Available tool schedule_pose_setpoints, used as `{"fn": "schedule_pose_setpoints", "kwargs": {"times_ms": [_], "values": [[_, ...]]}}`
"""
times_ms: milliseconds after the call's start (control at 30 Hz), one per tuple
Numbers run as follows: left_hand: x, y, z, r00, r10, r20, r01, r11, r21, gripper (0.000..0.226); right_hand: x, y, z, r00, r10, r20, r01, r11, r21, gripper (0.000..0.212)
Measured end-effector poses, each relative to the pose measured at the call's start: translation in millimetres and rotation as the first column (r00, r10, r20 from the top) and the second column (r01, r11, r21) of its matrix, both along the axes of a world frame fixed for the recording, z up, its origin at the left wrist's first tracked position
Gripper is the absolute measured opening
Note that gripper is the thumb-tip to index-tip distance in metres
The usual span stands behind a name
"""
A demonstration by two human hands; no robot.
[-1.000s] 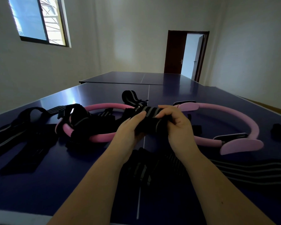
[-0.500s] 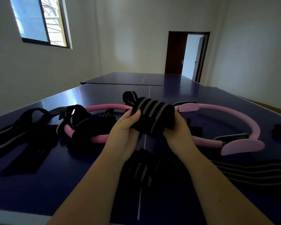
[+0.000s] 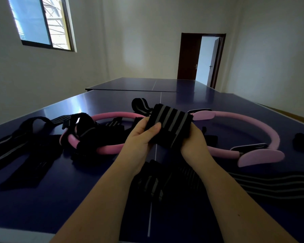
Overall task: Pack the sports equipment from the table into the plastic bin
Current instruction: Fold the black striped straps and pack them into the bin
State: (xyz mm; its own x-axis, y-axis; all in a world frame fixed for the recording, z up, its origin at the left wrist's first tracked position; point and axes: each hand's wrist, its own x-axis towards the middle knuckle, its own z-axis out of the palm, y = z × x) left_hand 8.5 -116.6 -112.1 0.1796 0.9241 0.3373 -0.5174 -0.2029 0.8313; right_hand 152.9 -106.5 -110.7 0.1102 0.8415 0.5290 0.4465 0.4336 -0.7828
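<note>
Centre: left hand (image 3: pixel 140 137), right hand (image 3: pixel 193 143), fingers (image 3: pixel 154 128) clamped on folded striped wrap (image 3: pixel 170 125) above tabletop (image 3: pixel 77 199). Black straps (image 3: pixel 88 130) cover pink ring (image 3: pixel 112 115) mid-left; second pink ring (image 3: pixel 244 118) right, behind wrist.

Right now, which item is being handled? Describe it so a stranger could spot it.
On the dark blue table, look between the two pink rings. There the left hand and right hand grip a black band with grey stripes. Unlike the other striped bands, which lie loose on the table, it is folded compact and held up.

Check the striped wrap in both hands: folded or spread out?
Folded: the striped wrap is a compact, thick block gripped between the left hand and right hand.
</note>
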Motion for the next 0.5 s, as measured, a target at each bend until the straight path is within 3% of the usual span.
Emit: {"fn": "schedule_pose_setpoints", "kwargs": {"times_ms": [67, 133, 200, 267, 333, 500], "values": [[-0.9, -0.8, 0.1, 0.999, 0.018, 0.027, -0.018, 1.000, 0.014, 0.031, 2.8, 0.4, -4.8, 0.972, -0.140, 0.188, 0.131, 0.990, 0.060, 0.028], [-3.1, -0.8, 1.6, 0.998, 0.007, 0.066, -0.007, 1.000, 0.001, 0.030, 6.4, 6.2, -12.6, 0.985, -0.171, 0.034, 0.172, 0.985, -0.011, 0.040], [-5.3, 0.2, 3.3, 0.993, -0.008, 0.121, 0.013, 0.999, -0.039, 0.031, 9.4, 3.0, -9.4, 0.971, -0.240, 0.008, 0.240, 0.969, -0.060, 0.028], [-6.3, 2.1, 3.9, 0.986, -0.006, 0.165, 0.020, 0.996, -0.087, 0.030, 10.0, 1.4, -6.2, 0.992, -0.119, -0.029, 0.112, 0.976, -0.187, 0.015], [-6.7, 3.5, 4.0, 0.977, 0.000, 0.215, 0.025, 0.993, -0.116, 0.034, 10.3, -0.5, -7.4, 0.998, -0.052, -0.035, 0.044, 0.977, -0.210, 0.013], [-7.1, 3.5, 2.2, 0.947, 0.044, 0.319, 0.002, 0.990, -0.143, 0.044, 8.1, 6.5, -12.6, 0.997, -0.079, -0.019, 0.074, 0.975, -0.209, 0.004]]}}
